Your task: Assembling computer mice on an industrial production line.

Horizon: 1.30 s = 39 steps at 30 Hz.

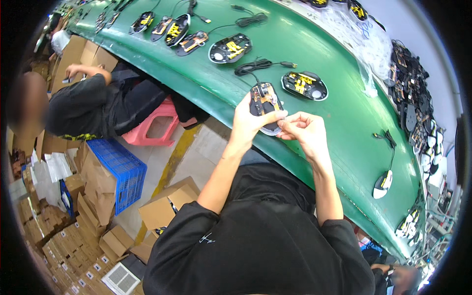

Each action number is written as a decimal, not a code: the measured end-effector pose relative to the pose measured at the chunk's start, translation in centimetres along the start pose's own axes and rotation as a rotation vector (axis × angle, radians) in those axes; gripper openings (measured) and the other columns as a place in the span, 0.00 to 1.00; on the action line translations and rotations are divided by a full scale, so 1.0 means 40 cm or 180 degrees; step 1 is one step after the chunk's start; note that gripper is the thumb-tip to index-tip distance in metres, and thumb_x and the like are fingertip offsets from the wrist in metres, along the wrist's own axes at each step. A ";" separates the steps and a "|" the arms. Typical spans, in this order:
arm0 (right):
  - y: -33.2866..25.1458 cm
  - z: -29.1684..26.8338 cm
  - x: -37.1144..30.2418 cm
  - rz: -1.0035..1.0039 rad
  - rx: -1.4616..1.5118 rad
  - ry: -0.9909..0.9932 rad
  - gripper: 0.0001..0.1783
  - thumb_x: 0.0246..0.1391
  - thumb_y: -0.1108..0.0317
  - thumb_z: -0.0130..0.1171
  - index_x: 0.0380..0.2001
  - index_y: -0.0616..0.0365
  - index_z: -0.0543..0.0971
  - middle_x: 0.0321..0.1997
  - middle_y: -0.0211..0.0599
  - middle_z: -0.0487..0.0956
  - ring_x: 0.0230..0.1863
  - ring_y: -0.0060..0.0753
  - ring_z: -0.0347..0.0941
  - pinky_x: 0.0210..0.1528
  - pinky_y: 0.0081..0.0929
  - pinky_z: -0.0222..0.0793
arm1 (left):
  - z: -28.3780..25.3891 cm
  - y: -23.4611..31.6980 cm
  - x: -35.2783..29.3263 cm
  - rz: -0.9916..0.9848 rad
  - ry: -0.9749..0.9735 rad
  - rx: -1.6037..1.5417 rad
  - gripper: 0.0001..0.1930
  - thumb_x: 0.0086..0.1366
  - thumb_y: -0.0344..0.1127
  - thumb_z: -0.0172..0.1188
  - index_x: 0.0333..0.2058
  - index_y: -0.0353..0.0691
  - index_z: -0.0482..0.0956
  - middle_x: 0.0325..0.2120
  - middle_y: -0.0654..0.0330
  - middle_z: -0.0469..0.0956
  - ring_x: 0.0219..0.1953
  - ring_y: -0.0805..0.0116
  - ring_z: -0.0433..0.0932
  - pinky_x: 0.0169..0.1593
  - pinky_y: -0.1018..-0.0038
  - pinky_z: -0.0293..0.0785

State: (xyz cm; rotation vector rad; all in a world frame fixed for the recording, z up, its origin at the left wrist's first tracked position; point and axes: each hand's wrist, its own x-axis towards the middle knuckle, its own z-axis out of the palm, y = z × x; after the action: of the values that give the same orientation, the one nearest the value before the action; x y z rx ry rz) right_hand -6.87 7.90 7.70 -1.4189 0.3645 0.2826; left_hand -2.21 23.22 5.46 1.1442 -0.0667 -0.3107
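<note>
Above the near edge of the green table I hold a computer mouse base [264, 101] with its circuit board exposed. My left hand [248, 118] is wrapped round its left side, the thumb lying across the lower part. At its lower right, the fingers of my right hand [304, 129] are pinched together. Whatever sits between those fingertips is too small or hidden to make out. A black coiled cable [255, 66] with a plug runs from the top of the mouse base. Just right of it lies an upturned mouse shell [305, 86] with yellow parts inside.
Farther left on the table [339, 132] lie another mouse shell [230, 48] and several opened mice with cables. A white mouse [382, 185] lies to the right. Black parts [405, 93] are heaped along the far edge. Left are a seated person [93, 105], a blue crate [123, 172] and cardboard boxes.
</note>
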 end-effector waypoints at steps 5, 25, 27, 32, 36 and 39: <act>-0.013 -0.027 0.016 -0.1038 -0.1282 0.0306 0.09 0.49 0.71 0.67 0.35 0.61 0.83 0.31 0.33 0.84 0.34 0.28 0.80 0.42 0.26 0.75 | -0.008 0.017 0.013 -0.0182 0.0440 -0.0933 0.17 0.53 0.22 0.68 0.40 0.32 0.73 0.33 0.53 0.80 0.32 0.63 0.82 0.39 0.71 0.80; 0.068 -0.157 0.094 -0.2095 -0.3286 0.1860 0.36 0.53 0.58 0.61 0.62 0.58 0.64 0.65 0.53 0.64 0.67 0.52 0.58 0.67 0.39 0.55 | 0.019 -0.023 0.031 -0.0412 0.0097 -0.1054 0.19 0.55 0.16 0.58 0.47 0.25 0.70 0.46 0.42 0.75 0.45 0.53 0.79 0.48 0.64 0.80; 0.071 -0.132 0.097 -0.2002 -0.3121 0.1769 0.34 0.52 0.61 0.61 0.61 0.57 0.66 0.66 0.53 0.62 0.68 0.53 0.58 0.67 0.40 0.55 | 0.027 -0.022 0.032 -0.0330 0.0057 -0.0978 0.20 0.55 0.16 0.59 0.48 0.26 0.70 0.46 0.44 0.76 0.44 0.54 0.79 0.47 0.64 0.80; 0.009 -0.007 0.030 -0.2382 -0.1926 0.1059 0.28 0.49 0.65 0.60 0.56 0.58 0.73 0.65 0.54 0.65 0.65 0.52 0.62 0.66 0.40 0.57 | 0.016 -0.037 0.026 -0.0514 0.0186 -0.1347 0.25 0.69 0.48 0.42 0.49 0.31 0.72 0.43 0.49 0.78 0.46 0.60 0.78 0.51 0.66 0.74; 0.032 0.089 0.031 -0.2595 -0.2201 0.0903 0.30 0.47 0.69 0.61 0.57 0.58 0.71 0.65 0.56 0.62 0.65 0.57 0.61 0.65 0.44 0.58 | 0.046 -0.025 0.003 -0.0414 0.0468 -0.1266 0.26 0.70 0.50 0.40 0.54 0.33 0.69 0.49 0.55 0.74 0.53 0.65 0.72 0.58 0.68 0.66; 0.035 0.064 0.035 -0.2260 -0.1559 0.0680 0.30 0.47 0.70 0.60 0.57 0.58 0.71 0.65 0.56 0.62 0.65 0.59 0.60 0.66 0.44 0.58 | 0.048 -0.039 -0.015 -0.0331 0.0213 -0.1455 0.27 0.72 0.50 0.39 0.56 0.33 0.68 0.52 0.55 0.72 0.55 0.65 0.70 0.59 0.69 0.64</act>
State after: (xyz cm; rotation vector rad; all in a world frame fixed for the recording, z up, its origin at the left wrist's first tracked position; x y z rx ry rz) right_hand -5.95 10.58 6.14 -1.9684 -0.0631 -0.3893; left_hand -3.50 21.09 4.92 0.7041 0.1188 -0.3579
